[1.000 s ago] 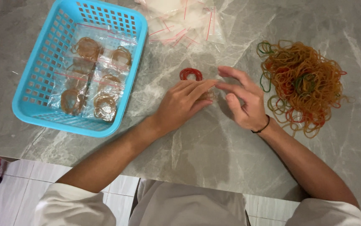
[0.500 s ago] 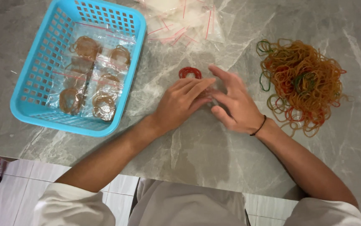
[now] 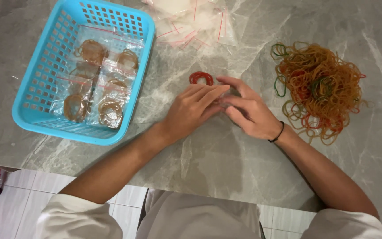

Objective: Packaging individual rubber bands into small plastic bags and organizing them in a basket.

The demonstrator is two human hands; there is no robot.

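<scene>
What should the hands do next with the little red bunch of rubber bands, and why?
Probably slide the red bunch into a small clear bag. The left hand and right hand meet just below it, seemingly on something clear. The blue basket already holds bagged bunches, and empty bags lie above. What the fingers pinch is hard to tell.

We see the basket (image 3: 40, 88) left of our hands (image 3: 219, 108), bags (image 3: 96, 84) inside it; the small band bundle (image 3: 201, 78) lies just beyond our hands, the band pile (image 3: 319, 84) to their right.
</scene>
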